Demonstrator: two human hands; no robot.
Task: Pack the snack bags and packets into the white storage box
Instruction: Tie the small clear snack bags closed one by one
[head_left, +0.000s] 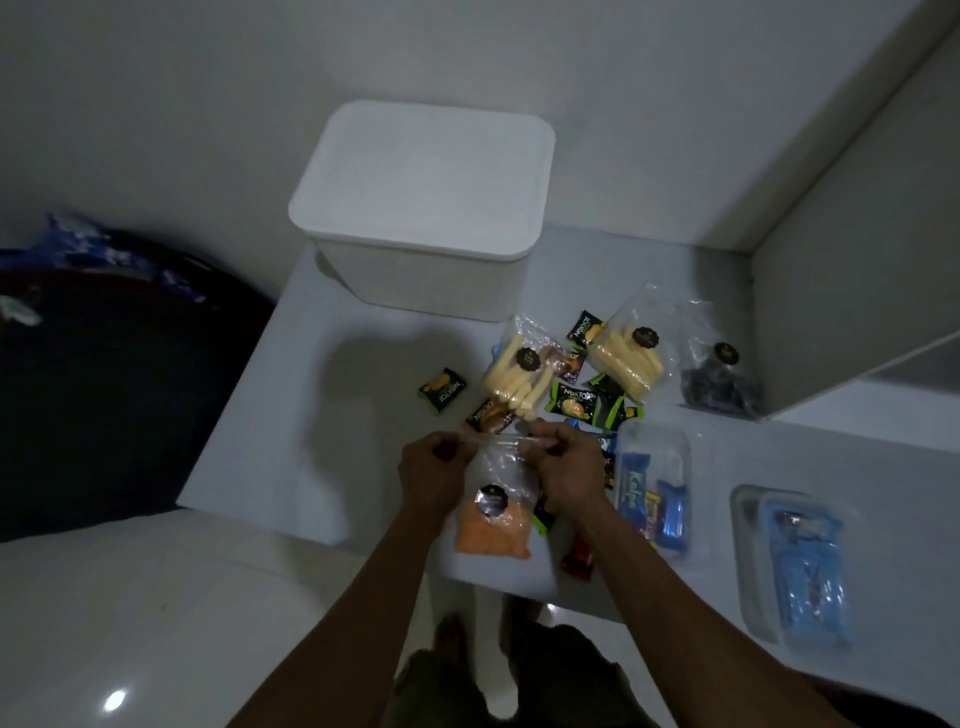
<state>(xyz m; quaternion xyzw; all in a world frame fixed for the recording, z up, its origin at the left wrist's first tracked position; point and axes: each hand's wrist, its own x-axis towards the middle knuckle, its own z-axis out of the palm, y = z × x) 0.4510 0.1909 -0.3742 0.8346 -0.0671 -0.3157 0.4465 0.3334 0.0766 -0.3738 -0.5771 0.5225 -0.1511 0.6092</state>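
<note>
Both hands are closed on the top edge of a clear bag of orange snack (493, 530): the left hand (434, 467) pinches one corner of the seal strip and the right hand (566, 467) pinches the other, fingers curled tight with the strip stretched between them and the filled part hanging just below the knuckles. Whether the seal is fully pressed shut cannot be told, and that is the main risk; if it is not, tipping the bag on its way to the box could spill the contents onto the counter (322, 415). The white storage box (421, 208) stands well beyond the fingertips with its lid still on, so with both hands occupied nothing can go in until one lets go, and a one-handed hold on a thin plastic corner may slip. Just past the fingers lie two bags of pale sticks (514, 379) and several small green packets (576, 402); a careless sweep forward could scatter them or knock them off the counter's edge.
</note>
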